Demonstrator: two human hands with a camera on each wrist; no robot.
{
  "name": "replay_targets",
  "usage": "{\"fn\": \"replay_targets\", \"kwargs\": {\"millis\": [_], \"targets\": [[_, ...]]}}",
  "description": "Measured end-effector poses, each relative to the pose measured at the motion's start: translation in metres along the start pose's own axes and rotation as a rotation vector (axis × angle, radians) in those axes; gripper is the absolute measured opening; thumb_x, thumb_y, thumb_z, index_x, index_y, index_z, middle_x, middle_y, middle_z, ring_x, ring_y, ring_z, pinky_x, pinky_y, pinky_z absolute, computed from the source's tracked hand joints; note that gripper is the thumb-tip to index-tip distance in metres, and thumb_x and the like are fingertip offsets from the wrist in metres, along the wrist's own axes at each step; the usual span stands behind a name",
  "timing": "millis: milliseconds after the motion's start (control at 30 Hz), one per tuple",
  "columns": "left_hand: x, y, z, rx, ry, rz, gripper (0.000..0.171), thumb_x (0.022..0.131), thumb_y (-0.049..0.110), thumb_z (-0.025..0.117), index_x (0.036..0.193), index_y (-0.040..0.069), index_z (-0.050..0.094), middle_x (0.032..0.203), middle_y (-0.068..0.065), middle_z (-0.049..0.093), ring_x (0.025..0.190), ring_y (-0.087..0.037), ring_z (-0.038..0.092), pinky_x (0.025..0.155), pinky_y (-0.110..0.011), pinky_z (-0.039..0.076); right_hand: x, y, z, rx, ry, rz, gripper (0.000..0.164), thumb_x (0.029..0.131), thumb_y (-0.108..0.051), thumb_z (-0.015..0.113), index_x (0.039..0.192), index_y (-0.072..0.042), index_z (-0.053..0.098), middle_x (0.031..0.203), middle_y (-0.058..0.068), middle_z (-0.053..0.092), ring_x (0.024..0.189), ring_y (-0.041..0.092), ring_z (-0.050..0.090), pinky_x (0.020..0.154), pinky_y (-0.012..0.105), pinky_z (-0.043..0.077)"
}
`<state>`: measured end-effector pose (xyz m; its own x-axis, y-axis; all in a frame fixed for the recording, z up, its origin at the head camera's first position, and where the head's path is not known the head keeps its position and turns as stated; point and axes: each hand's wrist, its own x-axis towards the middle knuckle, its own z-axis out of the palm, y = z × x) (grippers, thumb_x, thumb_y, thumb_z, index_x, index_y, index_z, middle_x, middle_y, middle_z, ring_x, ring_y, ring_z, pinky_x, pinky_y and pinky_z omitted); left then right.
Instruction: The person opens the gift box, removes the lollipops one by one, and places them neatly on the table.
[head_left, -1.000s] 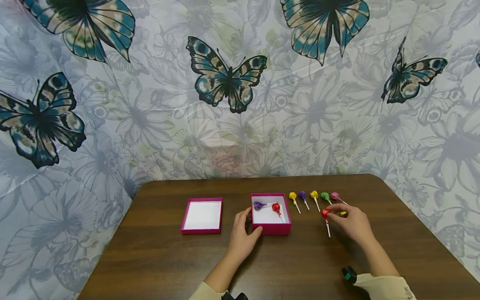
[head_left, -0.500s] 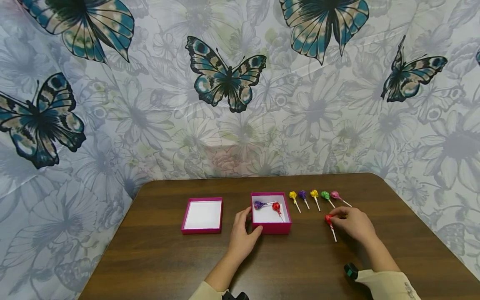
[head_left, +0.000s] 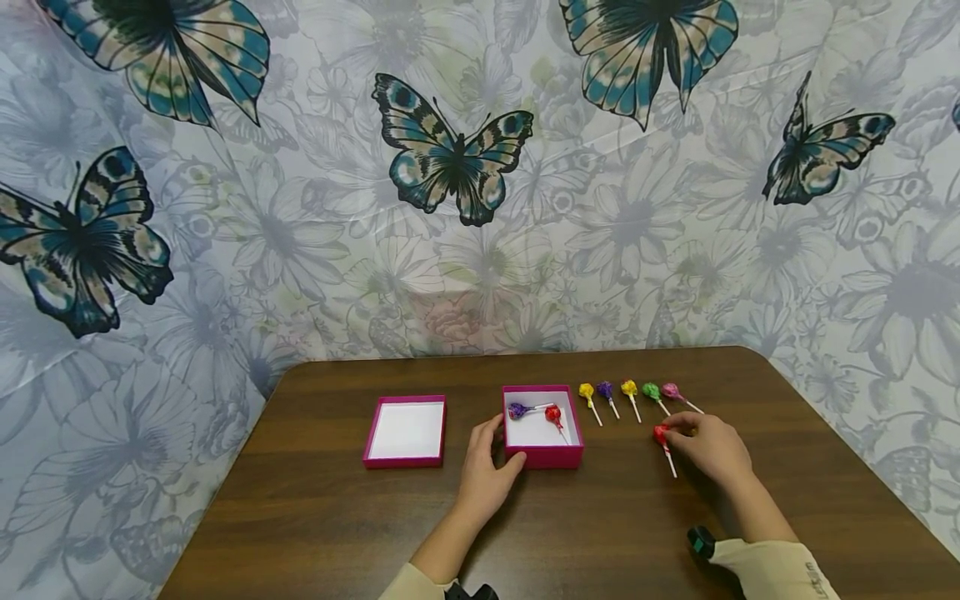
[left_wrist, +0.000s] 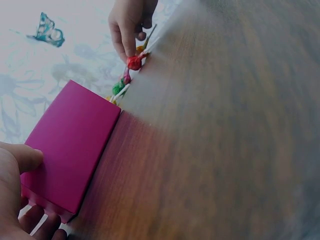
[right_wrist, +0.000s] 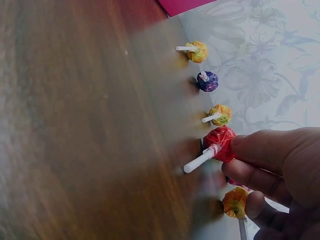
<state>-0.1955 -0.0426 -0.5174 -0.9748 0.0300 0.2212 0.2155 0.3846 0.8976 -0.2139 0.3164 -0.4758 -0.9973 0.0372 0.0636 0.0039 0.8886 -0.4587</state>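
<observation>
My right hand [head_left: 712, 447] pinches a red lollipop [head_left: 661, 435] by its wrapped head, stick pointing toward me. In the right wrist view, a yellow-orange lollipop [right_wrist: 235, 202] lies by the curled lower fingers of that hand. My left hand [head_left: 483, 479] grips the front left corner of a magenta box [head_left: 551, 457], thumb on the front wall and the other fingers at its left side. Inside the open box lie a purple lollipop [head_left: 517, 411] and another red lollipop [head_left: 553, 414].
A magenta lid [head_left: 406, 431] lies white inside up, left of the box. Right of the box, several lollipops form a row: yellow [head_left: 587, 391], purple [head_left: 605, 389], yellow [head_left: 629, 389], green [head_left: 650, 391] and pink [head_left: 671, 392]. A butterfly-print cloth [head_left: 465, 275] hangs behind the brown table [head_left: 315, 517].
My right hand has shifted slightly right and toward me with the red lollipop, whose stick now slants more to the right. The left hand and the box have stayed put.
</observation>
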Motion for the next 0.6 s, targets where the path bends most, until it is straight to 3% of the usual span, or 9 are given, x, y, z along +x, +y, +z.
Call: {"fn": "replay_targets", "kwargs": {"millis": [333,600], "targets": [[0.0002,-0.0015,0.0007,0.006,0.003,0.004,0.064,0.088,0.023,0.075,0.145,0.012,0.048,0.139,-0.006,0.05,0.124,-0.024,0.053,0.105,-0.047,0.045,-0.0023,-0.0028,0.0012,0.013,0.006,0.012,0.037,0.091,-0.038,0.069,0.116,-0.011,0.072,0.123,0.028,0.066,0.109,0.053,0.06,0.079,0.058,0.051],[-0.001,-0.0025,0.0008,0.008,0.007,0.004,0.064,0.088,0.023,0.075,0.145,0.012,0.048,0.139,-0.005,0.05,0.124,-0.024,0.053,0.104,-0.046,0.046,-0.0065,-0.0044,0.0011,0.041,0.037,0.022,0.037,0.092,-0.037,0.068,0.119,-0.012,0.07,0.125,0.026,0.066,0.109,0.051,0.061,0.075,0.054,0.051]]}}
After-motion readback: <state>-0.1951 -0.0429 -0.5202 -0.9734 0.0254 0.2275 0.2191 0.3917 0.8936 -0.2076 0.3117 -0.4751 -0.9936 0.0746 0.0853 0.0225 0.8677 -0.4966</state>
